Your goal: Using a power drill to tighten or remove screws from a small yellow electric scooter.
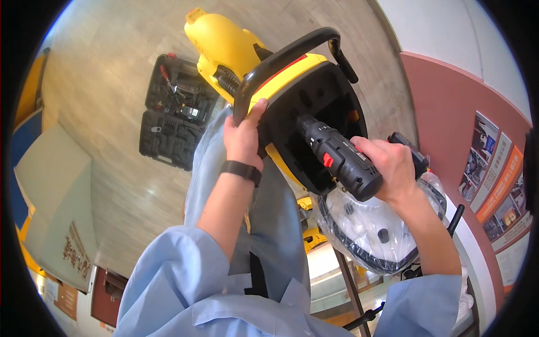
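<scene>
A yellow machine body [216, 39] with a black loop handle [292, 40] and a dark recessed underside [337, 95] fills the upper middle. My left hand [244, 135] is closed on the machine's edge beside the handle. My right hand [387, 168] grips a black cordless drill [353, 171] with a red switch, its chuck pointing into the recess; whether a bit touches anything there is hidden. Just below the drill lies a white part wrapped in clear plastic [365, 230], with a dark rim.
An open black tool case [171, 140] lies on the floor at left. A beige folded panel [56, 196] stands farther left. A pink partition [438, 95] with printed panels curves along the right. More yellow parts [314, 240] show below the machine.
</scene>
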Motion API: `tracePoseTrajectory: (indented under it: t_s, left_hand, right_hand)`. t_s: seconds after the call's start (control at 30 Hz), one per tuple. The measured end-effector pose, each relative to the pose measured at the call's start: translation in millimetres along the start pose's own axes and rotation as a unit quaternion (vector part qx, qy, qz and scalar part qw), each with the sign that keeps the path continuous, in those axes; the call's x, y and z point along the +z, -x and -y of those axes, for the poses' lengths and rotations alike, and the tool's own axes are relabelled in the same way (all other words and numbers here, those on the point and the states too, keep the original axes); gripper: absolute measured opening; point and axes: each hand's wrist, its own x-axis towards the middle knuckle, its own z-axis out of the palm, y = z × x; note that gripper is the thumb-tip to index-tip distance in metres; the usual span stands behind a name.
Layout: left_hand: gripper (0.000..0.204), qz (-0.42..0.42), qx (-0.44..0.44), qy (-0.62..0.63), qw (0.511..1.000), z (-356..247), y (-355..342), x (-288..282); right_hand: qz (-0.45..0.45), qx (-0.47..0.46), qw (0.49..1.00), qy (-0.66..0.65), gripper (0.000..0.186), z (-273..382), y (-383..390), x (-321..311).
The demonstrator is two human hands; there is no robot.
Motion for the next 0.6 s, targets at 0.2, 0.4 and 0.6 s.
tracePoseTrajectory:
  t_s: [0.2,0.4,0.6]
  left_hand:
    - [0.038,0.097,-0.075,0.052,0.991,-10,8,2]
    - [0.036,0.117,-0.109,0.077,0.984,-17,9,5]
    - [0.035,0.122,-0.108,0.082,0.983,-18,10,5]
  right_hand:
    - [0.007,-0.074,0.984,0.163,0.036,-5,-1,-6]
    - [0.050,-0.031,0.998,0.034,0.030,-4,-19,-19]
    - [0.084,0.013,0.996,-0.005,0.032,-3,-22,-26]
